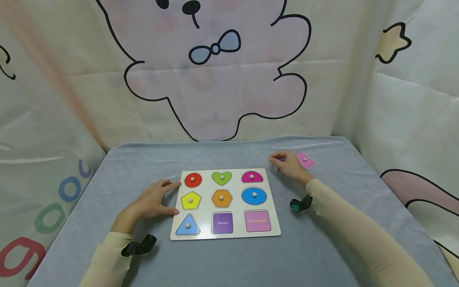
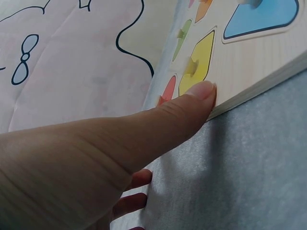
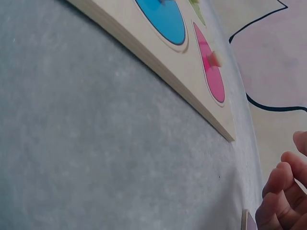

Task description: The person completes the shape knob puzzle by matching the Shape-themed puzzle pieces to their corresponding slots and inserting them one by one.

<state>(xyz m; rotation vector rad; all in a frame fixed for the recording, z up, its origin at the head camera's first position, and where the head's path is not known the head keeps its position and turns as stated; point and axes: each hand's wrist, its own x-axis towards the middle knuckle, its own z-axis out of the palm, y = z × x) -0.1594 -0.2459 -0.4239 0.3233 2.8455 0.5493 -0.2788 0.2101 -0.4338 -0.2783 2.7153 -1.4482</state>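
A wooden shape puzzle board (image 1: 274, 223) lies on the table, with knobbed pieces in most of its cutouts. The labelled Square recess (image 1: 222, 228) and Rectangular recess (image 1: 257, 225) show bare. My left hand (image 1: 152, 201) rests at the board's left edge, thumb and fingers spread, the thumb pressing near the yellow pentagon (image 2: 201, 57). Beyond the board's far right corner, my right hand (image 1: 288, 164) has its fingers curled around a purple puzzle piece (image 1: 282, 159), mostly hidden by the hand; its pale edge shows in the right wrist view.
A pink knobbed piece (image 1: 307, 162) lies on the table just right of my right hand. Grey-blue cloth (image 1: 229, 263) covers the table. Printed fabric walls (image 1: 229, 87) stand behind and at both sides.
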